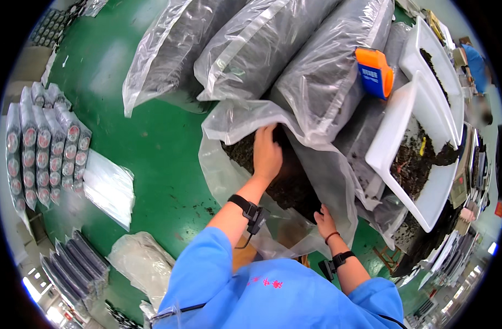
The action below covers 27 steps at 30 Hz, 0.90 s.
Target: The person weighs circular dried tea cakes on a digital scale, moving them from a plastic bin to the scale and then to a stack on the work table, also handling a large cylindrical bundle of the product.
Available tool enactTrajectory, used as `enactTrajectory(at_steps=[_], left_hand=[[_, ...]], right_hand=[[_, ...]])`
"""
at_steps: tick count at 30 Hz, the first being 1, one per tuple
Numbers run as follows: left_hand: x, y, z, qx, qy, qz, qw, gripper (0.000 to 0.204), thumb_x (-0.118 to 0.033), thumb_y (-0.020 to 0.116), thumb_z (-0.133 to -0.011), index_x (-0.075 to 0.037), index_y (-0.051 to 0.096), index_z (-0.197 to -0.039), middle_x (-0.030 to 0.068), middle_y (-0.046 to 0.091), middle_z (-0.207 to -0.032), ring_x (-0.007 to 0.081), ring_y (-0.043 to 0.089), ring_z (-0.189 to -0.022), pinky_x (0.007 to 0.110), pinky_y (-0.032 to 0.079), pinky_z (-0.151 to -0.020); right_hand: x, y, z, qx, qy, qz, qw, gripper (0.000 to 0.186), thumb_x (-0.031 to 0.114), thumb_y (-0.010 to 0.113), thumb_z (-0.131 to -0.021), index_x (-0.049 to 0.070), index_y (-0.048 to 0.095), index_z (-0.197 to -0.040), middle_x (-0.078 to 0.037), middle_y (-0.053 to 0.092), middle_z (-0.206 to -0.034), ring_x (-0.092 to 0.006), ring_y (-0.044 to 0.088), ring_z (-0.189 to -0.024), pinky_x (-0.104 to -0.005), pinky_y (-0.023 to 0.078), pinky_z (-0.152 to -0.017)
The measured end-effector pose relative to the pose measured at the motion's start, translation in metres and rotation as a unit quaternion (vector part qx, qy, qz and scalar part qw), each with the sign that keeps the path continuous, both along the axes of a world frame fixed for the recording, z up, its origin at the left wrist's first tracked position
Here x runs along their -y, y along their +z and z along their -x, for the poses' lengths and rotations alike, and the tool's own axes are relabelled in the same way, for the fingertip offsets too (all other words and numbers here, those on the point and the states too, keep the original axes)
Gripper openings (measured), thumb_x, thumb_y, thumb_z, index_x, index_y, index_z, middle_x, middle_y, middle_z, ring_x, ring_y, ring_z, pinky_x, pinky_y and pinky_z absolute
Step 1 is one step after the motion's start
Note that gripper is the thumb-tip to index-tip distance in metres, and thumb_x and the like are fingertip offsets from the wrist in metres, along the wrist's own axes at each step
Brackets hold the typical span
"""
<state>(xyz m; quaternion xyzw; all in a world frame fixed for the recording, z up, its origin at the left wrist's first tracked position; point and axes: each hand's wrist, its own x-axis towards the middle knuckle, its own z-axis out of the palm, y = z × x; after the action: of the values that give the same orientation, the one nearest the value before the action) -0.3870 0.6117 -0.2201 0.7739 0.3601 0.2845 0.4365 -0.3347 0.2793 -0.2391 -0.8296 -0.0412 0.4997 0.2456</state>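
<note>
My left hand (268, 154) reaches into the open clear plastic bag (332, 171) in the centre, its fingers bent and close together at the upper inner side of the bag, by the dark soil (241, 148). What those fingers hold, if anything, is hidden. Lower right, my right hand (324, 221) is at the bag's inner side beside the soil, fingers slightly apart and partly bent. Filled grey bags (333, 66) lie just beyond; an orange and blue object (374, 73) rests on one.
White trays (382, 148) with soil stand at right, beside stacks of flat items. At left, rows of packed bags (43, 148), plastic sheets (108, 186) and a crumpled bag (141, 257) lie on the green floor (86, 49). A person in blue (471, 66) is at far upper right.
</note>
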Motion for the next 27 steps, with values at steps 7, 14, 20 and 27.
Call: enactTrajectory(at_steps=[7,14,20,27], left_hand=[[-0.099,-0.112,0.083,-0.332,-0.01,-0.223,0.916,0.05,-0.007,0.056,-0.085,0.0,0.045,-0.133,0.0215,0.045,-0.138,0.0375,0.041,-0.13,0.047,0.034,-0.105],[-0.173,-0.064,0.127,-0.563,-0.286,0.021,0.775,0.051,-0.013,0.056,-0.087,0.0,0.044,-0.135,0.0195,0.046,-0.139,0.0351,0.041,-0.13,0.047,0.033,-0.106],[-0.147,-0.049,0.1,-0.519,-0.366,0.019,0.772,0.051,-0.019,0.056,-0.09,0.0,0.044,-0.136,0.0179,0.047,-0.139,0.0331,0.04,-0.131,0.047,0.032,-0.106],[-0.132,-0.011,0.156,-0.279,-0.096,0.393,0.871,0.058,-0.037,0.05,-0.095,-0.002,0.041,-0.141,0.0109,0.05,-0.139,0.0258,0.041,-0.129,0.044,0.032,-0.105]], right_hand=[[-0.064,-0.068,0.013,-0.108,-0.288,0.035,0.951,0.101,0.076,0.049,-0.083,0.019,0.007,-0.156,-0.011,0.019,-0.158,-0.0366,0.031,-0.139,-0.0551,0.034,-0.104],[-0.038,-0.132,0.017,-0.138,-0.483,-0.076,0.861,0.077,0.06,0.048,-0.092,0.015,0.024,-0.15,-0.008,0.032,-0.15,-0.0331,0.036,-0.133,-0.0582,0.034,-0.102],[-0.013,-0.14,0.01,-0.141,-0.523,-0.14,0.829,0.071,0.057,0.046,-0.095,0.009,0.035,-0.145,-0.009,0.043,-0.143,-0.0272,0.042,-0.13,-0.0456,0.037,-0.106],[-0.022,0.023,0.013,-0.264,-0.467,-0.209,0.817,0.071,0.058,0.042,-0.097,0.005,0.037,-0.145,-0.009,0.046,-0.144,-0.0224,0.046,-0.13,-0.0379,0.035,-0.11]])
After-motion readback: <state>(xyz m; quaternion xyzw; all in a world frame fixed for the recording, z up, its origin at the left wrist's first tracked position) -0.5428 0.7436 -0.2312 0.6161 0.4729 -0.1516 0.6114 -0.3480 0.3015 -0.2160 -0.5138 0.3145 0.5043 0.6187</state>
